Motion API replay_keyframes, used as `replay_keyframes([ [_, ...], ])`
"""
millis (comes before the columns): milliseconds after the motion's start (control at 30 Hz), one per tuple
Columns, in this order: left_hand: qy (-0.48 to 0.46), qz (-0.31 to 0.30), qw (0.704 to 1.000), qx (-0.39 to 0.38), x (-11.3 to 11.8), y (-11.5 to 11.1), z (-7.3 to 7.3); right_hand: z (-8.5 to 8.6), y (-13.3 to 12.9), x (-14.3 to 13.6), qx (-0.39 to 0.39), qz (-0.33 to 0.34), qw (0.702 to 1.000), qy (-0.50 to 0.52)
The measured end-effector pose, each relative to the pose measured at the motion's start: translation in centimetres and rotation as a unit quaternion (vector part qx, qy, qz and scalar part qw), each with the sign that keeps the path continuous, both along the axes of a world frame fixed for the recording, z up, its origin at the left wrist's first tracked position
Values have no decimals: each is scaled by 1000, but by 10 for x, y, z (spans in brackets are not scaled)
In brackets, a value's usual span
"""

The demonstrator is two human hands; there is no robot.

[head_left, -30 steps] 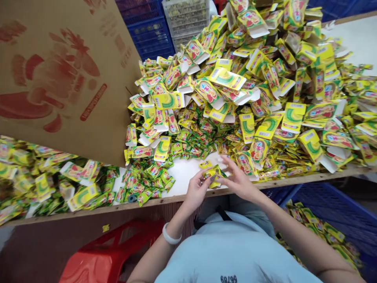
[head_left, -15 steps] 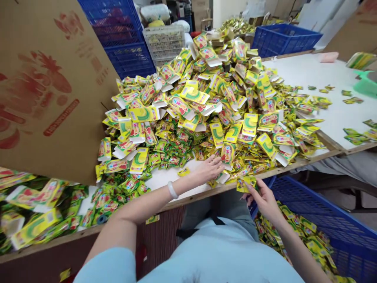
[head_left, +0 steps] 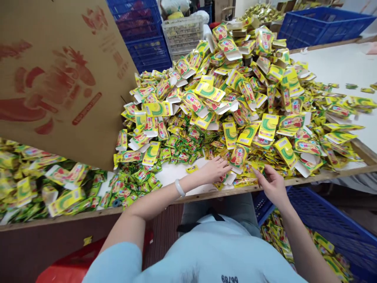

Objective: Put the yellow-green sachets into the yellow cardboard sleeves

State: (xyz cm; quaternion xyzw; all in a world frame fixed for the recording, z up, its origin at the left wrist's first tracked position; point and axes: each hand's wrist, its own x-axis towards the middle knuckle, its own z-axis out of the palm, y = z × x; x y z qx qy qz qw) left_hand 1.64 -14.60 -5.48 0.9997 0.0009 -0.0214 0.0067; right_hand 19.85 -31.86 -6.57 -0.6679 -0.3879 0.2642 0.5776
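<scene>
A tall heap of yellow packets (head_left: 229,94), some with white open flaps, covers the white table. Along its lower left side lie small green packets (head_left: 182,145). My left hand (head_left: 216,169), wearing a ring, rests at the heap's front with its fingers spread, touching a yellow box (head_left: 238,156) beside a white flap. Near the table's front edge, my right hand (head_left: 272,182) has its thumb and index finger apart over small yellow packets; nothing shows held between them.
A printed cardboard box (head_left: 67,86) stands on the left, with more packets below it. A blue crate (head_left: 332,224) of packets sits low at the right. Behind the heap are a blue crate (head_left: 322,29) and a white crate (head_left: 182,35). A red stool (head_left: 67,263) shows at lower left.
The yellow packet that was in my right hand is no longer there, and that hand has moved up over the table edge. The view has shifted, with the red stool now showing.
</scene>
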Motion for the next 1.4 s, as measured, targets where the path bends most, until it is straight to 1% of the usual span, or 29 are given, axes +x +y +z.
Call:
replay_keyframes([
  [67,34,32,999,-10,3,4,4,-6,-4,0,0,-5,1000,25],
  [133,41,72,995,-62,-3,8,8,-14,-11,0,2,-13,998,67],
  [167,32,92,989,-108,-9,9,9,-18,-15,0,5,-16,995,94],
  [200,12,116,979,-170,-16,10,10,-19,-18,0,7,-13,992,122],
  [233,-20,145,958,-248,-23,9,10,-18,-19,-1,12,-6,988,151],
  [267,-61,177,922,-338,-29,6,10,-15,-19,-3,18,3,984,177],
  [300,-101,206,870,-436,-35,2,9,-10,-16,-5,28,14,979,200],
  [367,-161,243,737,-610,-42,-12,6,6,-5,-13,55,32,972,227],
  [400,-179,250,675,-671,-44,-21,5,14,3,-20,72,40,970,229],
  [433,-191,255,624,-713,-44,-29,4,22,13,-26,88,51,970,222],
  [467,-199,257,588,-740,-44,-38,4,29,22,-34,101,70,971,206],
  [500,-206,261,565,-755,-43,-45,4,35,32,-40,111,94,972,182],
  [533,-211,266,551,-763,-43,-51,6,39,40,-46,117,126,974,147],
  [567,-210,269,544,-767,-44,-55,7,42,47,-50,117,164,974,101],
  [633,-198,272,549,-765,-47,-59,13,48,55,-52,104,247,963,-7],
  [733,-175,287,585,-738,-56,-58,21,57,59,-44,60,346,924,-148],
  [800,-158,297,611,-717,-61,-59,23,63,58,-39,29,387,899,-206],
  [833,-149,299,619,-711,-62,-59,23,65,57,-39,16,402,887,-227],
  [900,-132,296,623,-712,-63,-62,19,66,53,-43,2,425,868,-256],
  [967,-125,285,614,-725,-63,-65,12,64,49,-51,6,436,859,-268],
  [1033,-130,272,607,-735,-63,-68,7,60,45,-59,22,443,858,-259],
  [1133,-129,248,612,-740,-68,-71,4,54,40,-63,30,447,873,-194],
  [1200,-126,242,624,-733,-72,-74,5,49,37,-62,20,448,882,-144],
  [1267,-151,258,635,-712,-75,-77,7,46,34,-61,22,433,890,-140],
  [1333,-183,277,653,-681,-76,-80,8,45,30,-60,50,401,894,-192],
  [1400,-191,282,681,-649,-77,-83,10,46,24,-62,93,371,886,-261],
])
